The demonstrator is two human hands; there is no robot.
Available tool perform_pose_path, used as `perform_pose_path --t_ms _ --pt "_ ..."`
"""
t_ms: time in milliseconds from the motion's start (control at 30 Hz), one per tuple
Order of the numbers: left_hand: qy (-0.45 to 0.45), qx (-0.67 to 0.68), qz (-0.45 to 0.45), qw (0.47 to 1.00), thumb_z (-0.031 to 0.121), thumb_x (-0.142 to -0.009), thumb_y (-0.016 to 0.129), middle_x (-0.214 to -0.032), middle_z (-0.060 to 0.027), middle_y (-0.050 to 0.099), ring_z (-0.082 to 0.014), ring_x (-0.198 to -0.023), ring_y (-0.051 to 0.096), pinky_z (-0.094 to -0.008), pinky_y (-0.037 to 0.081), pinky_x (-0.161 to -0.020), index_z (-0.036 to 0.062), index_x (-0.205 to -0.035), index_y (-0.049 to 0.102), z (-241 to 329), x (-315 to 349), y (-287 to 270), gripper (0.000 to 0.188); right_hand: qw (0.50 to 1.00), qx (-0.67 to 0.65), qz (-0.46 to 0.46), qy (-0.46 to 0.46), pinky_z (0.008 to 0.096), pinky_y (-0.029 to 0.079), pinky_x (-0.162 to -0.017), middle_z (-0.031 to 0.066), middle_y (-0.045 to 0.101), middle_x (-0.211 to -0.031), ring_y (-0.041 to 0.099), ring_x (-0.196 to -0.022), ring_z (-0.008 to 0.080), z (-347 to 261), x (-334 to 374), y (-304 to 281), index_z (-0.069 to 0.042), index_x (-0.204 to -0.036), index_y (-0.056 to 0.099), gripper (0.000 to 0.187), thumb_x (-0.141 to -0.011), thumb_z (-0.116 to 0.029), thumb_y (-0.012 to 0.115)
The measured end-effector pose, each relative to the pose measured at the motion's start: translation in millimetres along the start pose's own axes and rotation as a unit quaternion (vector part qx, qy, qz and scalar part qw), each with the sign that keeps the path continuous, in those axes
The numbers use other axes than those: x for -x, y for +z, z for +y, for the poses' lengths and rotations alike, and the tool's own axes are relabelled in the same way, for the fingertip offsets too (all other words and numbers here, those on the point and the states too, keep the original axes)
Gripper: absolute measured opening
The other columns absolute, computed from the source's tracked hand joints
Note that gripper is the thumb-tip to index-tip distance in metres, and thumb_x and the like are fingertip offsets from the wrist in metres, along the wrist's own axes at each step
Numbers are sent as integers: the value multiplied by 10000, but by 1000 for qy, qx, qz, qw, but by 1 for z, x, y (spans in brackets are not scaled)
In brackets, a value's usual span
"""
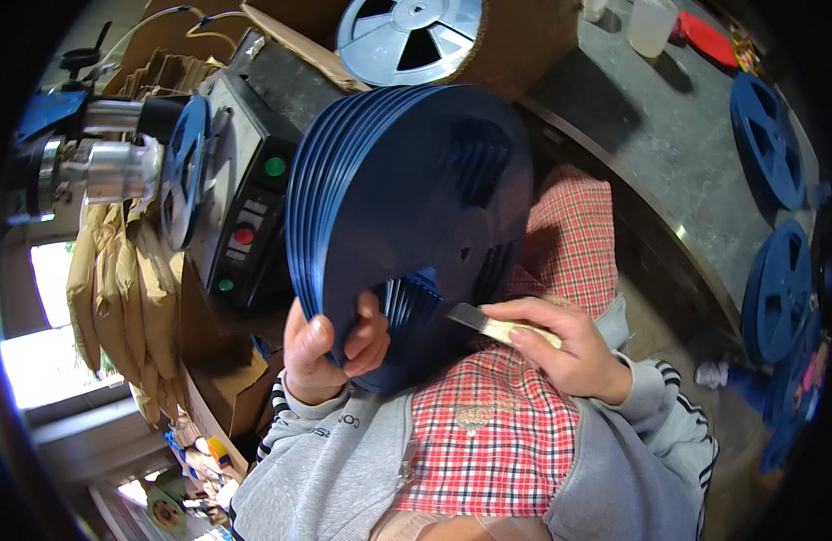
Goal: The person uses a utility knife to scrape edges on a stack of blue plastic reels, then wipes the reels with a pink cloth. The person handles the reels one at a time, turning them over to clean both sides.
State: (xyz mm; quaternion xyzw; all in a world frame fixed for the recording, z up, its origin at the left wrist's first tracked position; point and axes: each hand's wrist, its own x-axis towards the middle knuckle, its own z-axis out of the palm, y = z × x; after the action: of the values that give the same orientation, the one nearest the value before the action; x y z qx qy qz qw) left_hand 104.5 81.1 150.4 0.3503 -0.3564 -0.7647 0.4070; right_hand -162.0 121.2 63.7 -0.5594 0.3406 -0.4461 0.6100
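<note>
A thick stack of dark blue plastic reels (389,198) stands tilted on edge in front of me, round discs with window-like cut-outs. My left hand (330,347) grips the near lower rim, its fingers curled through a cut-out and the thumb outside. Just right of that opening, my right hand (574,352) holds a short knife (474,318) with a flat dark blade and a cream handle. The blade points left and lies over the face of the front reel; whether it touches is not clear. Farther parts of the stack are hidden behind the front disc.
At the left stands a machine box (244,216) with green and red buttons and a blue reel (188,162) beside it. Brown padded bags (118,298) hang nearby. A cardboard box (524,45) holds a lighter blue reel. The grey bench (668,162) carries a translucent cup (652,27).
</note>
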Motion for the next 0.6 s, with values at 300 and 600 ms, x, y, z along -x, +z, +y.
perform_pose_path --t_ms 300,600 --pt "-1 148 -52 988 150 -901 650 -674 -9 475 -62 -472 429 -219 364 -409 -1 -1023 506 0 11 -43 242 940 -94 314 90 177 374 -491 31 610 -728 473 -539 30 40 -2 -105 5 -1133 545 202 -998 -144 565" --pt "-3 153 49 987 100 -909 514 -590 -4 341 -94 -423 323 -241 284 -376 79 -716 389 -16 24 -94 231 809 290 489 147 371 484 -820 114 702 -895 648 -862 237 202 35 -301 -38 -987 691 183 -886 -188 664"
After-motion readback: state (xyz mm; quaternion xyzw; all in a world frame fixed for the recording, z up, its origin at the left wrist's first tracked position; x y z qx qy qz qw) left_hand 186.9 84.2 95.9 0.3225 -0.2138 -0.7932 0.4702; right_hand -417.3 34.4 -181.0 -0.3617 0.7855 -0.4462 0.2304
